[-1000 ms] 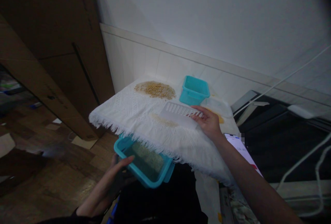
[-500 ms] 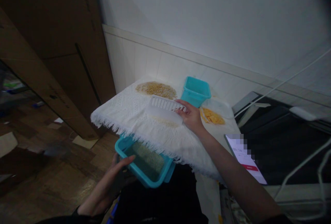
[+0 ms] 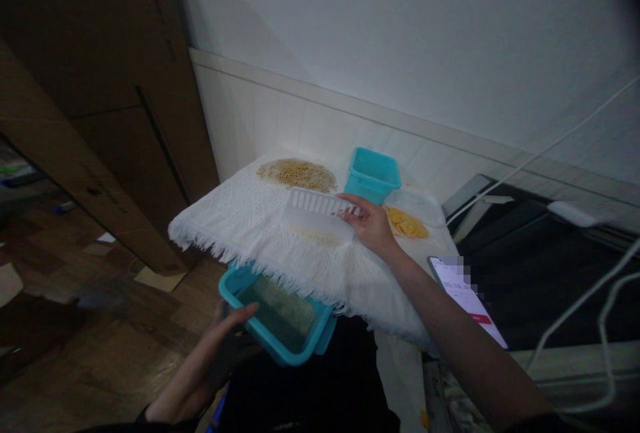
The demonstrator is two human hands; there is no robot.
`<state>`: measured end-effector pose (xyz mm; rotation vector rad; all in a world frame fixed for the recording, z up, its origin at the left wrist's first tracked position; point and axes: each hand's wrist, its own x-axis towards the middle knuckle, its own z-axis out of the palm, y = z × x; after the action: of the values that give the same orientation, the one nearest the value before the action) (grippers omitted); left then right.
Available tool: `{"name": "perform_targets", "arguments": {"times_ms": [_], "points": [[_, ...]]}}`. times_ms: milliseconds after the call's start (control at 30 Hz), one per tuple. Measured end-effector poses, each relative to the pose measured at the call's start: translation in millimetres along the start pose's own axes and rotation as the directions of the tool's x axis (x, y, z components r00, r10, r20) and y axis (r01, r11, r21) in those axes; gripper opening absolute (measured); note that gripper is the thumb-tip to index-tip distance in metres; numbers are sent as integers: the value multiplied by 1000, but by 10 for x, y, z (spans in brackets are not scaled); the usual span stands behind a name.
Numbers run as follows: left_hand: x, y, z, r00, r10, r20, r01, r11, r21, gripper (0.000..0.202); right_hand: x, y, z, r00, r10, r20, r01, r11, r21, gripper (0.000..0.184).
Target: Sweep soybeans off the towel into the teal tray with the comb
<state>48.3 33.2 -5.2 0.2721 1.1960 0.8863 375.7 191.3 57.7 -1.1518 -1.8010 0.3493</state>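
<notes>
Gripping a slotted panel [image 3: 317,216] by its right end, the right hand [image 3: 370,223] is pinching the white sheet between thumb and fingers above the middle of a fringed cloth [image 3: 235,213]. The panel is tilting there, its slots running along the upper part, its lower part meeting in view a thin scatter of pale grain [image 3: 320,237] on the cloth; whether it is touching the cloth, one cannot tell. The left hand [image 3: 220,336] is holding a blue tub [image 3: 290,356] at the cloth's near edge, its thumb lying over the rim and its fingers mostly hiding from view. The cloth's fringe is overhanging the tub's far side, and more pale grain [image 3: 287,303] is lying inside the tub.

At the cloth's far left, a heap of beans [image 3: 300,173] is spreading among paler bits. A blue box [image 3: 367,189] is standing upright at the cloth's far edge, right of the beans, while a yellow heap [image 3: 407,223], too blurred to identify, is lying toward the cloth's right side. A phone [image 3: 465,299] is glowing just right of the cloth. A pale wall [image 3: 400,33] is rising behind the cloth, and brown cardboard [image 3: 165,119] is standing to its left.
</notes>
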Motion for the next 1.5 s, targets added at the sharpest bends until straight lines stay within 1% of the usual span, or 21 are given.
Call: {"name": "perform_targets", "arguments": {"times_ms": [100,200,300,433,500,600,733,833,900,1000,1133,1233,1333,1400,1500], "points": [[0,4,-13,1000,2,9,-2,1000,-4,106,-74,25,-97,1000,-14,-20,14,1000,2,38],[-10,-7,-18,1000,15,14,-15,1000,-11,103,-192,19,-137,998,11,-58,-11,1000,-8,36],[-13,-32,-15,1000,23,6,-22,1000,-15,105,-304,-39,-102,995,21,-101,-24,999,-25,32],[2,-62,-25,1000,26,11,-26,1000,-4,103,-418,-184,1,993,6,-120,-14,998,-64,34],[6,-68,-34,999,30,20,-31,999,17,103,-478,-267,49,993,-33,-116,21,995,-101,35],[-14,-64,-26,999,42,34,-43,999,31,106,-572,-385,112,983,-159,-93,142,976,-165,36],[-86,-38,28,998,43,45,-44,999,22,103,-664,-516,191,936,-348,-58,328,918,-224,43],[-125,-26,50,997,45,63,-46,999,19,102,-715,-593,240,898,-438,-51,416,880,-229,54],[-130,-27,44,996,49,73,-50,999,17,103,-756,-636,266,883,-468,-35,447,861,-241,60],[-115,-38,19,995,54,85,-55,998,10,106,-820,-682,307,875,-483,6,465,838,-285,66],[-82,-57,-10,994,55,96,-56,998,10,111,-830,-708,343,881,-473,13,454,838,-305,65],[-61,-76,-11,995,50,87,-51,999,14,107,-788,-738,245,891,-452,-51,411,848,-333,54],[-70,-97,15,996,49,73,-49,999,-6,104,-828,-796,-23,914,-380,-140,290,856,-427,40],[-99,-108,44,995,45,84,-44,999,-14,99,-947,-833,-244,927,-331,-177,206,843,-497,33],[-162,-120,88,993,19,120,-19,1000,-1,94,-1239,-846,-505,935,-305,-180,148,799,-582,29]]}}
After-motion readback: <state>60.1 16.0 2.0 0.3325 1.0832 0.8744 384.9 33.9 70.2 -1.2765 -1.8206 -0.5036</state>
